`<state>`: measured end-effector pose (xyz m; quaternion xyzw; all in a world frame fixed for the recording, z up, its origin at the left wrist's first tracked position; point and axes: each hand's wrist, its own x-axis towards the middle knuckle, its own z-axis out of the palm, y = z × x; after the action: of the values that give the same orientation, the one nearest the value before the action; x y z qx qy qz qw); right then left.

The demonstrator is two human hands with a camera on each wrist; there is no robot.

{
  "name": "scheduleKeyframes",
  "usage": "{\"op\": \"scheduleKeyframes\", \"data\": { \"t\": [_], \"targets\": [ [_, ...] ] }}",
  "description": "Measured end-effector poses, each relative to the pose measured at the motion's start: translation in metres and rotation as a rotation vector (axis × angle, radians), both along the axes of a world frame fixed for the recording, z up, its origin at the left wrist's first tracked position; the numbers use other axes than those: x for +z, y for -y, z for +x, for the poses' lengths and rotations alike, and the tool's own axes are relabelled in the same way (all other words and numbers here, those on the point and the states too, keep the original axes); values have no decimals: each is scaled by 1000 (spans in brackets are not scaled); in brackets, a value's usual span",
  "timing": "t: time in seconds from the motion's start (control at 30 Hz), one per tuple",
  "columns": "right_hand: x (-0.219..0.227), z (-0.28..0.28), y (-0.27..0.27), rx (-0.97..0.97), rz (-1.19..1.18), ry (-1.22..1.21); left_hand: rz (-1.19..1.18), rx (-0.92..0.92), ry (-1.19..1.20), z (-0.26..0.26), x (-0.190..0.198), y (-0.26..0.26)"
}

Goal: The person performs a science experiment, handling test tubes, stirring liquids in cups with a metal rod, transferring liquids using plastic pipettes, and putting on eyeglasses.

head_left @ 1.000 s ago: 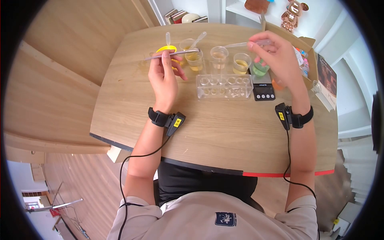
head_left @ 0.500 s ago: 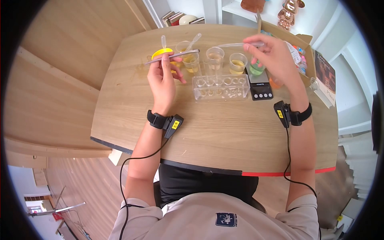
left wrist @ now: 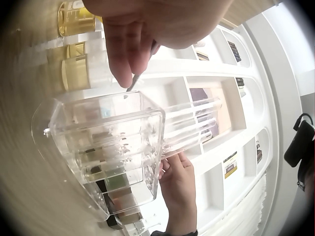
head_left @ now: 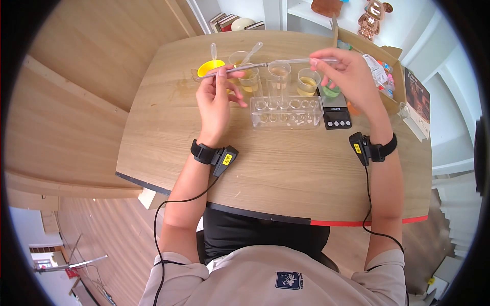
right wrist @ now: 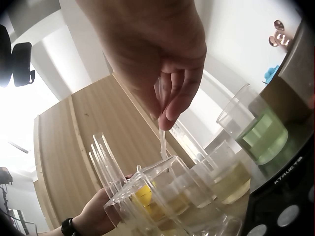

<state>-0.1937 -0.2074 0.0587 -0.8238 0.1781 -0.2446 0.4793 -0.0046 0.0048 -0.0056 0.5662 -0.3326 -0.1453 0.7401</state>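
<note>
My left hand [head_left: 213, 104] pinches a thin grey metal rod [head_left: 240, 69], held slanting above the cups. With thumb and fingers my right hand [head_left: 352, 79] pinches a clear plastic dropper [head_left: 298, 60], its narrow end pointing left. In the head view the rod's tip overlaps the dropper's narrow end, over a clear cup [head_left: 279, 77]. Nearer the person stands a clear test tube rack [head_left: 287, 118], with a few upright tubes [right wrist: 106, 155] at its left. A cup of yellowish liquid [head_left: 307, 85] is right of the middle cup. Green liquid fills part of another cup [right wrist: 263, 140].
The green cup stands on a black digital scale [head_left: 337, 120]. At the left are a yellow container [head_left: 209, 66], another cup of yellow liquid [head_left: 248, 81] and a standing dropper [head_left: 214, 51]. A cardboard box [head_left: 395, 104] of small bottles and a book [head_left: 418, 104] line the right side.
My left hand has moved right, carrying the rod's tip towards the dropper's narrow end. The right hand has come down slightly, and the dropper now lies more level. Both grips stay the same.
</note>
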Motion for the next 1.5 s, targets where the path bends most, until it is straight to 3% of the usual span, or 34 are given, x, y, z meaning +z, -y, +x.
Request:
{"op": "scheduleKeyframes", "data": {
  "t": [1.5],
  "targets": [
    [0,-5,13,-82,-3,49,39,-48,-10,7,-2,5]
  ]
}}
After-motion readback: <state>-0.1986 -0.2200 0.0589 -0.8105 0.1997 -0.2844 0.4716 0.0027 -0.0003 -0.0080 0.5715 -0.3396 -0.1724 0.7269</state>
